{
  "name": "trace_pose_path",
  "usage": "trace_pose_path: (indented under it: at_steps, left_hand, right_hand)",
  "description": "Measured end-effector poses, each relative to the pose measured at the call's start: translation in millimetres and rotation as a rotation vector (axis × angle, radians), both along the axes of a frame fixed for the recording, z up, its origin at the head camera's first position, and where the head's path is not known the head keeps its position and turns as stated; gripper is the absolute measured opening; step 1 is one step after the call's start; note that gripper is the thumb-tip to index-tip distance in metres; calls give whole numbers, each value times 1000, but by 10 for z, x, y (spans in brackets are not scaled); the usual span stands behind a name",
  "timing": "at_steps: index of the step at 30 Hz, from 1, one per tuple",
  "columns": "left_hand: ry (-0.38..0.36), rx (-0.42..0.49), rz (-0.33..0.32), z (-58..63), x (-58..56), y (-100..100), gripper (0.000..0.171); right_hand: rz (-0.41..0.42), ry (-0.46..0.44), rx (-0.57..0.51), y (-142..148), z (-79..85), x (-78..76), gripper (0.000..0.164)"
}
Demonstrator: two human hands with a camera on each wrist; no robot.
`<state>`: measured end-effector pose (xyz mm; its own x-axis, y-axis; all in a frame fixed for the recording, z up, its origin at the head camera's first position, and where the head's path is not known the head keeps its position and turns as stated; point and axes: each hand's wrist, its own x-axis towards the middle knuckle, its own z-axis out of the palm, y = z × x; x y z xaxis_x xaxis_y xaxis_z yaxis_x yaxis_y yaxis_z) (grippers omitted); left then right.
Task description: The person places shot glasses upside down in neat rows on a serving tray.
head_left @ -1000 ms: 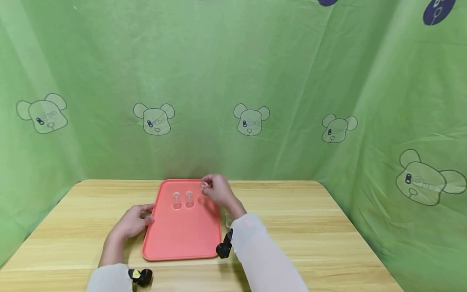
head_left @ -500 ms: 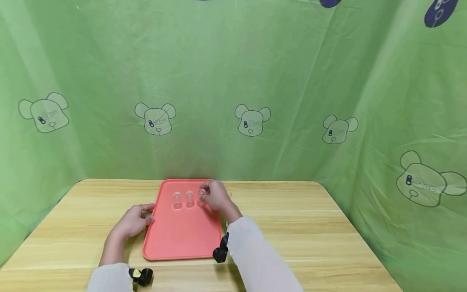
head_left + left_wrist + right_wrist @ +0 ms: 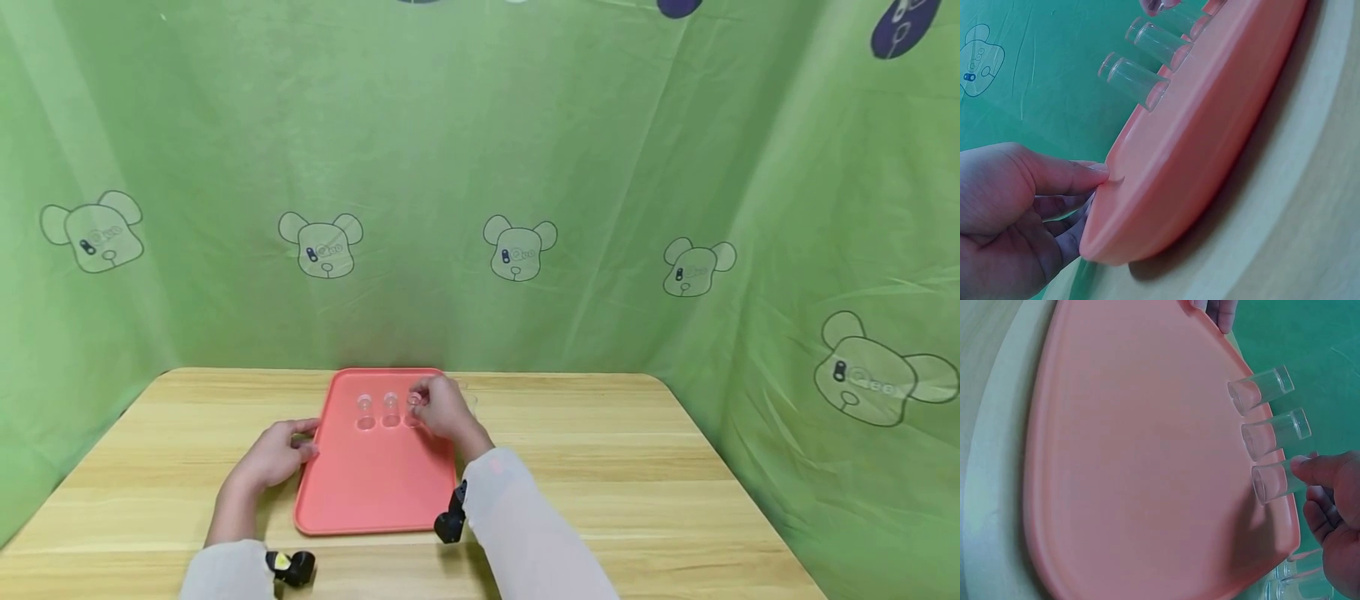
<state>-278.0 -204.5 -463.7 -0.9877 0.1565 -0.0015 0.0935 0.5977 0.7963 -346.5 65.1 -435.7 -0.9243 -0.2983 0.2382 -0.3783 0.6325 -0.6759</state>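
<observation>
Three small clear glasses stand in a row across the far part of a pink-red tray (image 3: 375, 492). Two are free: the left glass (image 3: 1132, 81) and the middle glass (image 3: 1163, 45). My right hand (image 3: 446, 410) pinches the upper end of the third glass (image 3: 1269, 483), whose lower end meets the tray. Whether the glasses are upside down I cannot tell. My left hand (image 3: 272, 454) grips the tray's left edge, thumb (image 3: 1075, 176) on the rim and fingers partly hidden behind it.
More clear glasses (image 3: 1300, 581) stand just right of the tray, mostly hidden by my right hand in the head view. The tray lies on a wooden table (image 3: 600, 483). A green curtain (image 3: 420, 167) hangs behind the table's far edge.
My right hand has come down and slightly nearer, bringing the third glass onto the tray beside the other two. My left hand has kept its grip on the tray edge.
</observation>
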Motion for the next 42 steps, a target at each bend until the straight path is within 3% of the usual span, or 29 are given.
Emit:
trace_pose_path:
  at_steps: [7, 10, 14, 19, 31, 42]
  left_hand:
    - [-5, 4, 4, 14, 14, 3, 44]
    - [-2, 1, -2, 16, 13, 4, 44]
    - [-1, -9, -5, 21, 13, 1, 44]
    - [-1, -14, -6, 35, 20, -1, 44]
    - [0, -13, -10, 26, 18, 3, 45]
    - [-8, -14, -8, 41, 33, 6, 44]
  right_hand:
    - [-6, -44, -9, 4, -5, -4, 21]
    - [-7, -58, 0, 13, 17, -6, 29]
    - [-22, -72, 20, 26, 94, 10, 38]
    - [-26, -81, 35, 46, 243, 47, 37]
    - [41, -7, 58, 217, 571, 77, 33]
    - [42, 64, 140, 642, 684, 95, 31]
